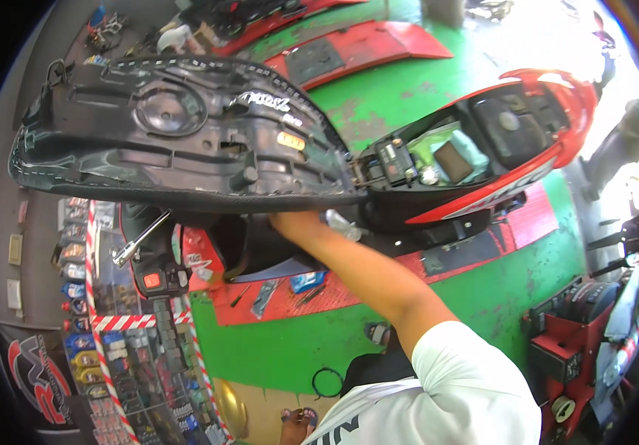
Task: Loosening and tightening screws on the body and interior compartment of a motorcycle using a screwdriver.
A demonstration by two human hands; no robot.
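A red and black scooter (475, 200) stands across the view with its seat (186, 156) raised, the black underside facing up. The open under-seat bay holds a battery (386, 167) and a green cloth bundle (453, 156). My right arm reaches from the lower right to the scooter's middle, where my right hand (293, 222) is under the seat's near edge, its fingers hidden. A clear plastic bag (341, 226) lies just right of it. The handlebar switch (160, 279) is below the seat's left part. My left hand is not in view.
The red platform (519, 222) carries small packets (264, 297) and tools. A display case (112, 356) with striped tape borders the left. A red machine (571, 348) stands at right. Behind are another red platform (371, 44) and a crouching person (177, 41). A cable coil (315, 382) lies on the floor.
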